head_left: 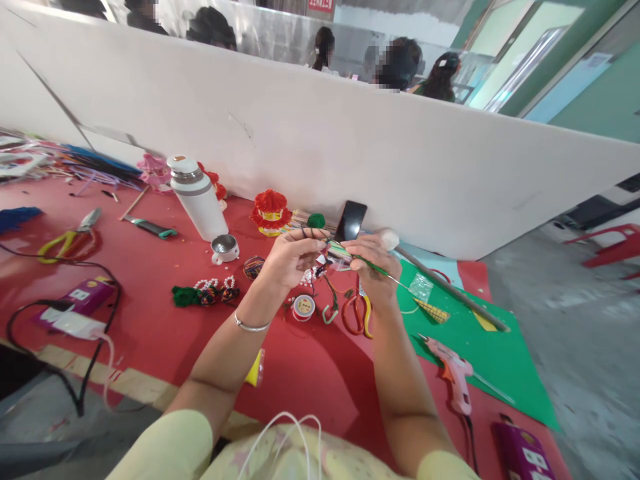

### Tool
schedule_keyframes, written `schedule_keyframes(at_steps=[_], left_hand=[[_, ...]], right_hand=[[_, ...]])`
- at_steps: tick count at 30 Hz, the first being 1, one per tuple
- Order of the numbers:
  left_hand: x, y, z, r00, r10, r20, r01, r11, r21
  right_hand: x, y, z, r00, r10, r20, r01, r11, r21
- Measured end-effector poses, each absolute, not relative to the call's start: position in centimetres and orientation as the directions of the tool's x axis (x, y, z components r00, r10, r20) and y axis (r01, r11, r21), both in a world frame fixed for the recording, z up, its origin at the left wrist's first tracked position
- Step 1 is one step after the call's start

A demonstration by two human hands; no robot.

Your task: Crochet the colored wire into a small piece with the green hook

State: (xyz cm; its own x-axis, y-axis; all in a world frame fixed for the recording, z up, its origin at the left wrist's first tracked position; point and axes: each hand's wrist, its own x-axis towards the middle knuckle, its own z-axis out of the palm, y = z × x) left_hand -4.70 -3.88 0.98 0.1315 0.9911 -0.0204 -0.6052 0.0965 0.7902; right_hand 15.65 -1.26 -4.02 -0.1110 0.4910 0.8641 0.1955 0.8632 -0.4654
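Observation:
My left hand (291,259) is raised over the middle of the red table, its fingers pinched on dark yarn (314,233). My right hand (376,273) grips a thin crochet hook (371,265) with a green handle. The tip of the hook meets the yarn at my left fingertips; the exact stitch is too small to make out. Below my hands lie a white-and-red spool (303,307) and scissors (354,316) with red and yellow handles. A ball of multicoloured yarn (253,268) sits beside my left wrist.
A white thermos (199,200) stands behind a small metal-lined cup (225,249). A phone (351,221) leans near the white partition (310,140). On the right, a pink glue gun (453,373) lies partly on a green sheet (520,360). Yellow-handled pliers (63,245) and cables are left.

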Motion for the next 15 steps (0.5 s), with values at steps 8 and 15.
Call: schedule_keyframes(at_steps=[8,15], left_hand=[[-4.9,-3.9,1.2,0.157,0.986,-0.057,-0.573,0.138,0.808],[-4.6,-3.9,1.2,0.128,0.991,-0.044,-0.549,0.108,0.829]], right_hand=[[16.6,-1.7,-2.7,-0.221,0.455,0.862,0.178,0.888,-0.423],[16.6,-2.5,-1.7,-0.244,0.483,0.841,0.215,0.873,-0.439]])
